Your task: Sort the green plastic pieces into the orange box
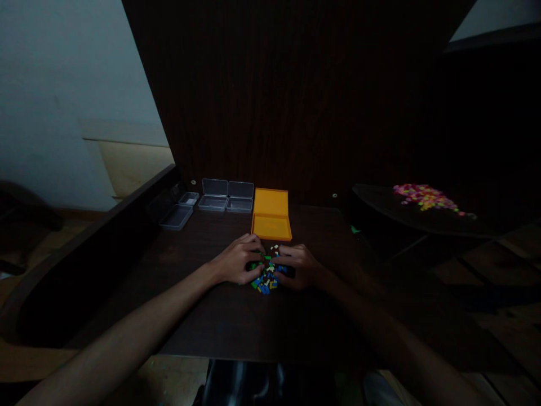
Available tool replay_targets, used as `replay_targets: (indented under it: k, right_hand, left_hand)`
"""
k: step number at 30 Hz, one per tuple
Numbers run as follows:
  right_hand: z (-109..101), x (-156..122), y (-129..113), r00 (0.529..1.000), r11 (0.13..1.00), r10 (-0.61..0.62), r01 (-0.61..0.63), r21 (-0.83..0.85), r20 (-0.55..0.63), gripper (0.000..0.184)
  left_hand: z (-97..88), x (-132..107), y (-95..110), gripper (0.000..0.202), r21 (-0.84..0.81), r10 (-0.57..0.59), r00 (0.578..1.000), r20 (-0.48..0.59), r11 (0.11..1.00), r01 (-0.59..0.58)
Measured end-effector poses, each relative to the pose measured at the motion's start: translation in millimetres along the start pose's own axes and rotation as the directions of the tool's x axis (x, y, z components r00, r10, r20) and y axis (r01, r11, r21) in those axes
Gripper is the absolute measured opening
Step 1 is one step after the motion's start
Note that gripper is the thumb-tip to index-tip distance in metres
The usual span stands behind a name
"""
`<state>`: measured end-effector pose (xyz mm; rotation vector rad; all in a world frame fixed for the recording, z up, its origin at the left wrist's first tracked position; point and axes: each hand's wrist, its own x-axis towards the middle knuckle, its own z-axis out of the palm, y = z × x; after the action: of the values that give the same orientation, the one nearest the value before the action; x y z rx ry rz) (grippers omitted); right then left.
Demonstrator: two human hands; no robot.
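Note:
A small pile of tiny building bricks (267,283) in green, blue, yellow and white lies on the dark table. My left hand (242,258) rests at the pile's left side, its curved fingers apart and touching the bricks. From the right, my right hand (299,266) reaches over the pile with fingers spread among the pieces. Neither hand visibly grips a brick, though the spots under the fingertips are hidden. Just beyond the pile stands a yellow-orange box (271,227) with its lid raised.
Clear plastic cases (213,203) with raised lids line the table's back left, and another clear case (176,217) lies nearer the left side panel. A dark upright board (296,101) closes off the back. Pink and yellow small pieces (426,197) are heaped on a side shelf at right.

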<state>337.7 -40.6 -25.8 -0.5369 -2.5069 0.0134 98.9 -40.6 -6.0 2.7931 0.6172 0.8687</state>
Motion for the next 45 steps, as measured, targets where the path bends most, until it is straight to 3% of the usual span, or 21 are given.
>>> replay_targets:
  k: [9, 18, 28, 33, 45]
  right_hand:
    - [-0.2, 0.1, -1.3, 0.997, 0.998, 0.07, -0.07, -0.001, 0.041, 0.023]
    - [-3.2, 1.3, -1.0, 0.998, 1.0, 0.005, -0.007, 0.031, 0.066, 0.024]
    - [-5.6, 0.8, -0.6, 1.0, 1.0, -0.002, 0.002, 0.026, 0.015, 0.024]
    - [-6.5, 1.4, -1.1, 0.999, 0.999, -0.036, 0.035, 0.041, 0.023, 0.024]
    - [-4.6, 1.2, -1.6, 1.0, 1.0, -0.01, 0.01, 0.016, -0.018, 0.024]
  left_hand:
    - [-1.0, 0.7, 3.1, 0.018, -0.024, -0.037, 0.999, 0.018, 0.999, 0.038]
    - [-0.1, 0.8, 7.9, 0.019, -0.07, -0.015, 1.0, 0.006, 0.997, 0.016]
    - [6.4, 2.1, 8.1, 0.014, -0.123, -0.012, 0.999, 0.048, 0.992, 0.018]
    - [5.8, 2.1, 8.4, 0.013, -0.173, -0.045, 0.999, 0.018, 0.984, 0.047]
    - [5.5, 1.4, 8.9, 0.016, -0.128, -0.04, 0.998, 0.04, 0.991, 0.044]
